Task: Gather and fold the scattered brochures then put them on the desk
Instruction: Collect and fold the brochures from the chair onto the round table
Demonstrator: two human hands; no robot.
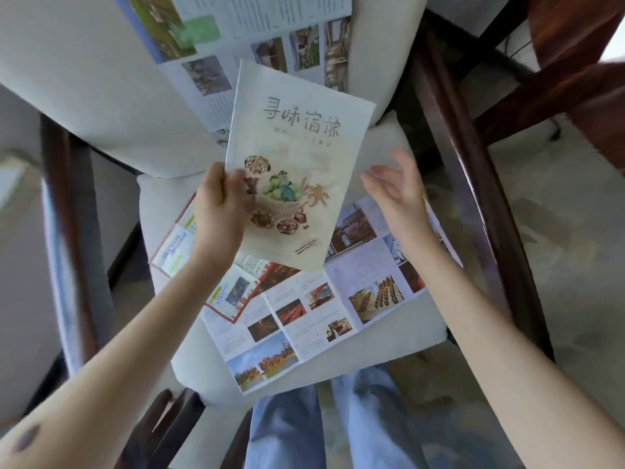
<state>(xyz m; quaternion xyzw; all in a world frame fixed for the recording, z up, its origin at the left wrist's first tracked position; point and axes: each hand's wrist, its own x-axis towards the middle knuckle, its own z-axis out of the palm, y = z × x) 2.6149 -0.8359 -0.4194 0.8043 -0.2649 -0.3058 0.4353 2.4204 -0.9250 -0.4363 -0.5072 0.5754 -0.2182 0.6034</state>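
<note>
Left hand (220, 201) pinches the cream brochure (297, 164) at its left edge, thumb on the front cover, fingers curled behind. The brochure is folded, lifted off the chair and tilted, with the food picture and printed title facing up. Right hand (395, 194) is to the right of the grip, just beside the brochure's right edge, fingers spread and loose, holding nothing; it is blurred, so contact with the paper can't be told. Below the grip, a photo brochure (321, 299) lies unfolded flat on the seat cushion (159, 211). A red-bordered brochure (233, 296) lies under the left wrist, overlapping the photo brochure's left part. Above the grip, a big brochure (236, 38) leans unfolded on the chair back (84, 79). Dark wooden arm (456, 147) is far right of the grip. Jeans (338, 418) are at the bottom, nearest the camera.
</note>
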